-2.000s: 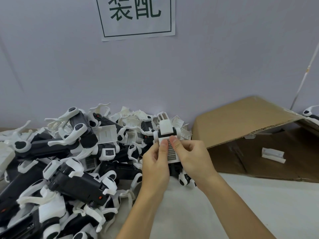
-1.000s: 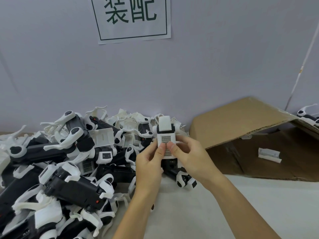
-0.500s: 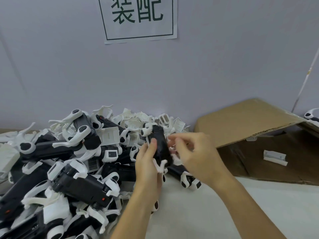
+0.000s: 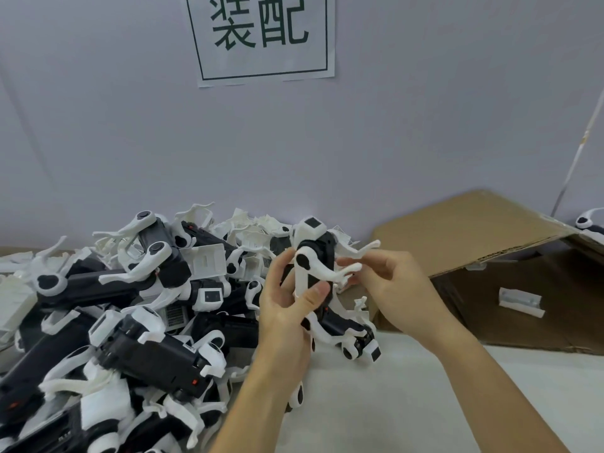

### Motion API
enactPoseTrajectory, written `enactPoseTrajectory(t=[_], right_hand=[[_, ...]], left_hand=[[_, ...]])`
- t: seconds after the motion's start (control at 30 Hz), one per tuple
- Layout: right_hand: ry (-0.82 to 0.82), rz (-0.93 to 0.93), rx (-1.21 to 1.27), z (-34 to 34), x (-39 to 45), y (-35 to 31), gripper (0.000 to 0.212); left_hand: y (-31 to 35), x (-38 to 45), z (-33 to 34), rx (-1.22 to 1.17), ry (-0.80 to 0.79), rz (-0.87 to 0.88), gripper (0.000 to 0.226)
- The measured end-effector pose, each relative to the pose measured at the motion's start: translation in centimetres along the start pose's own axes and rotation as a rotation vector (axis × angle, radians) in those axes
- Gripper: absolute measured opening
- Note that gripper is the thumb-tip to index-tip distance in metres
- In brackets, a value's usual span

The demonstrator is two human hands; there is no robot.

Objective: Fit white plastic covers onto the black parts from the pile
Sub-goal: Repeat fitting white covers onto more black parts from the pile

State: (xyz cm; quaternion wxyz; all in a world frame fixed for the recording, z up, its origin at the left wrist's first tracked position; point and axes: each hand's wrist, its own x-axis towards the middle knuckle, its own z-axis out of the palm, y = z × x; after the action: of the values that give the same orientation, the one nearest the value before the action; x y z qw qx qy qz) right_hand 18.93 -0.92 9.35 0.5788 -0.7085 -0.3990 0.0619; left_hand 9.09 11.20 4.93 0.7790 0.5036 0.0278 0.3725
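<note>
The pile [image 4: 124,315] of black parts with white covers fills the left of the surface, from the left and lower frame edges back to the grey wall [image 4: 327,152]; its right fringe lies just behind and below my left hand. On the wall above it hangs a paper sign [image 4: 264,37] with two printed characters.

My left hand [image 4: 287,305] is raised at centre. Its fingers are curled round the lower half of the black part [image 4: 322,253], thumb pressed across the front, fingers wrapped behind. The part stands upright above the surface, in front of the pile's right edge. A white cover [image 4: 302,276] runs along its left face, and a white cap sits on its top end.

My right hand [image 4: 389,286] is just beside it on the right. Its fingers are narrowly closed, pinching the thin white prongs [image 4: 346,269] that branch rightward from the cover. A second part [image 4: 353,335] lies on the surface below the two hands, at the foot of the pile.

Bare pale surface [image 4: 408,403] extends between and to the right of my forearms down to the lower frame edge, giving open room. It is bounded at the back right by a flattened cardboard box [image 4: 474,230], one flap tilted up against the wall. A small white piece [image 4: 521,302] rests on the box's lower panel, well apart from my hands. Another white-and-black part [image 4: 591,223] shows at the right frame edge.
</note>
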Motion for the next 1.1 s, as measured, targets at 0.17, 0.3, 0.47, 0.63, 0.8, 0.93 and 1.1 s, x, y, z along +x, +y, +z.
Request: enactPoseTrajectory(t=[0.17, 0.3, 0.47, 0.63, 0.8, 0.93, 1.1], right_hand=[[-0.032, 0.037, 0.032, -0.9, 0.2, 0.5, 0.032], [-0.077, 0.122, 0.098, -1.4, 0.3, 1.1, 0.026], [-0.132, 0.298, 0.161, -1.7, 0.3, 1.6, 0.033], [-0.466, 0.215, 0.209, -2.7, -0.2, 1.6, 0.038], [-0.470, 0.062, 0.132, -2.2, -0.2, 1.3, 0.044], [-0.266, -0.031, 0.126, -0.2, -0.3, 1.0, 0.019], [-0.279, 0.115, 0.286, 0.4, -0.3, 1.6, 0.028]], left_hand=[[0.2, -0.1, 0.4, 0.069, -0.065, 0.050, 0.053], [0.4, -0.3, 1.1, 0.088, -0.011, -0.016, 0.059], [0.6, -0.3, 1.6, -0.068, 0.146, -0.164, 0.058], [0.3, 0.0, 1.4, -0.154, 0.187, -0.222, 0.030], [0.6, -0.1, 1.5, -0.154, 0.196, -0.224, 0.032], [0.9, -0.5, 2.2, -0.082, 0.194, -0.176, 0.042], [0.7, -0.4, 2.3, -0.044, 0.235, -0.151, 0.048]])
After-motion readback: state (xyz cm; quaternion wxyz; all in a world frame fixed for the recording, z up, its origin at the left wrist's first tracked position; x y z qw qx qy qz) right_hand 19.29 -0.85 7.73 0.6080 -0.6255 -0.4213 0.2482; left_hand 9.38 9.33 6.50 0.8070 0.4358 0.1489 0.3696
